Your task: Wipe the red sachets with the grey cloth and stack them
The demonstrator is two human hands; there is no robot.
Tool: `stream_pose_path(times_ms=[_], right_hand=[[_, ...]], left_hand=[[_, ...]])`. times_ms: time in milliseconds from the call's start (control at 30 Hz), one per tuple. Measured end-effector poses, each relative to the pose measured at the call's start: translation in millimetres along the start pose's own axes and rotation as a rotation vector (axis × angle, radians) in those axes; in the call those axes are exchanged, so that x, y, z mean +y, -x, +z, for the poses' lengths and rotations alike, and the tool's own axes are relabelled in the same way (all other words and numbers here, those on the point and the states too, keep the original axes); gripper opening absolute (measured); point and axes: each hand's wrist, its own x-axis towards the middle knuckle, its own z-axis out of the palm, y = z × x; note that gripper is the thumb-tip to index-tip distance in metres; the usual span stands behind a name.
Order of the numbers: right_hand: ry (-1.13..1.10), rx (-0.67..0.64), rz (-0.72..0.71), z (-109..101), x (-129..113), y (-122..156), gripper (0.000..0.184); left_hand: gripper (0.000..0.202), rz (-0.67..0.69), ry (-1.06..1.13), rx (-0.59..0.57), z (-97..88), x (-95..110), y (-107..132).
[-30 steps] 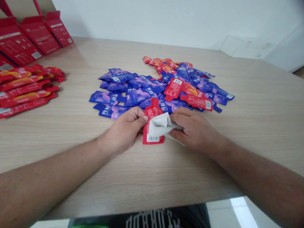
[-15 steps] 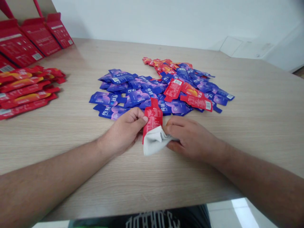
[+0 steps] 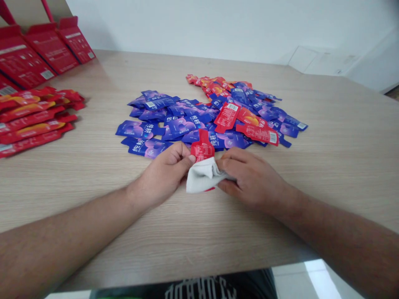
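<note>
pale wood-grain counter across most of the view, under a white wall along the far edge, with shiny floor tile and a dark printed shirt just past the near edge. at the far left corner, a row of red cartons, tilted and printed with white text and barcodes. just in front of them, a low stack of red sachets lying flat in overlapping rows, each with an orange band. mid-counter, well apart from that stack, a loose heap of blue-purple sachets with white chinese lettering, and a scatter of red pouches lying over its far and right parts. at the heap's near edge, touching its lowest sachets, one red sachet held upright above the counter, spout end showing, lower part wrapped in a crumpled white cloth. left hand closed, fingers curled and thumb pressed against the sachet's side. right hand closed on the cloth from the other side, fingers bent over its folds.
</note>
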Motion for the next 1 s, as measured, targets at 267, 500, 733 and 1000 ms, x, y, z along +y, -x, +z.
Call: stream_pose_path(times_ms=[267, 500, 733, 1000], right_hand=[[0.007, -0.034, -0.078, 1.6, -7.5, -0.2, 0.014], [-0.007, -0.026, -0.091, 4.2, -11.5, -1.2, 0.017], [-0.007, 0.034, -0.031, 3.0, -12.8, -1.8, 0.017], [-0.024, 0.021, -0.056, 3.2, -10.9, -1.5, 0.017]], left_hand=[[0.02, 0.084, -0.143, 0.003, -0.7, 2.8, 0.3], [0.021, 0.007, -0.067, -0.001, 0.1, 2.9, 0.3], [0.022, -0.033, -0.024, 0.011, 4.6, 8.6, 2.7], [0.025, -0.139, 0.177, 0.008, 10.9, 13.9, 4.7]])
